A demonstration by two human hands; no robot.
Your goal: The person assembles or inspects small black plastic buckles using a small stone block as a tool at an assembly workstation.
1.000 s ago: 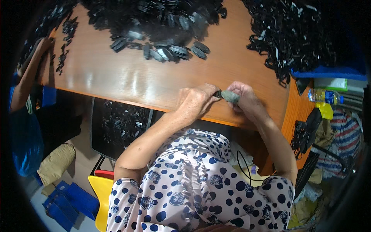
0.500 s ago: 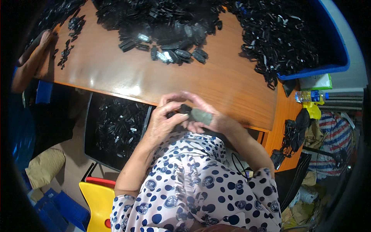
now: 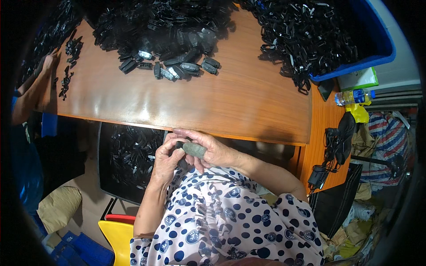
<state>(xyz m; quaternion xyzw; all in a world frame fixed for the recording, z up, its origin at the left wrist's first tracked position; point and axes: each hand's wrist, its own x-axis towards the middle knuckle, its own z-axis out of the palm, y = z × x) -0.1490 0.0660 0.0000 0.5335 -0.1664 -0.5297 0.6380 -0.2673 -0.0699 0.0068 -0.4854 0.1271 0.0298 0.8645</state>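
Close to my body, just off the table's near edge, both my hands are together with closed fingers. My left hand (image 3: 163, 160) pinches a small black plastic piece (image 3: 179, 145), mostly covered by the fingers. Meeting it from the right, my right hand (image 3: 217, 151) has its fingers curled round the same piece. A grey-green wrap (image 3: 194, 150) covers the right thumb. Beyond my hands, a heap of small oblong black plastic parts (image 3: 177, 35) lies on the brown wooden table (image 3: 222, 104).
A blue bin (image 3: 387, 55) at the far right holds black loop-shaped parts (image 3: 306, 35). Below the table edge at left is a black tray (image 3: 103, 177) of dark pieces. Another person's arm (image 3: 33, 93) rests at far left. A bottle (image 3: 354, 97) and black cables (image 3: 327, 155) are at right.
Both hands have moved left and slightly nearer my body, still joined round the black piece. The view has shifted a little, so the heap sits farther left.
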